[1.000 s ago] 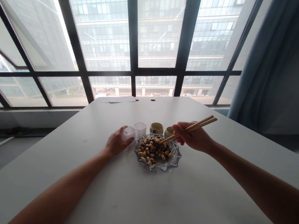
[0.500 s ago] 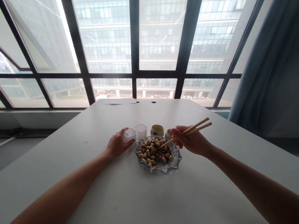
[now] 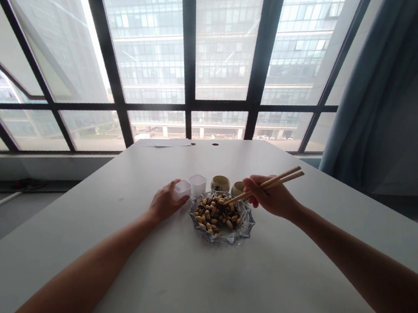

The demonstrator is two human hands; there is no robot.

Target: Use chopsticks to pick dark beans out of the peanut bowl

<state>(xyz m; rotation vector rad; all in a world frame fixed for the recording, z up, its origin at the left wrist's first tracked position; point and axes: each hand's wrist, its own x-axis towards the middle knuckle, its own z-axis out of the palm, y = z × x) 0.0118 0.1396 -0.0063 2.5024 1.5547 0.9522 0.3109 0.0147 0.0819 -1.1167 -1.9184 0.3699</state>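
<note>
My right hand (image 3: 269, 195) is closed around a pair of wooden chopsticks (image 3: 280, 178), whose tips reach into the nuts. A glass bowl (image 3: 247, 229) with a jagged rim holds peanuts (image 3: 210, 214) and dark seeds mixed together. Whether the tips pinch a piece is too small to make out. My left hand (image 3: 165, 201) curves its thumb and fingers around a clear plastic cup (image 3: 183, 189) at the bowl's left. Beside that stands another clear cup (image 3: 197, 184). Behind the bowl are a yellowish cup with dark lettering (image 3: 220, 183) and a similar cup (image 3: 237, 189), partly hidden by my right hand.
The white table (image 3: 165, 294) runs up to a large framed window. Papers (image 3: 163, 142) lie at its far edge, near a dark round hole (image 3: 215, 144). A blue curtain (image 3: 360, 82) hangs at the right.
My right hand and the chopsticks have shifted slightly to the right, showing more of the right yellowish cup. The left hand keeps its place at the clear cup.
</note>
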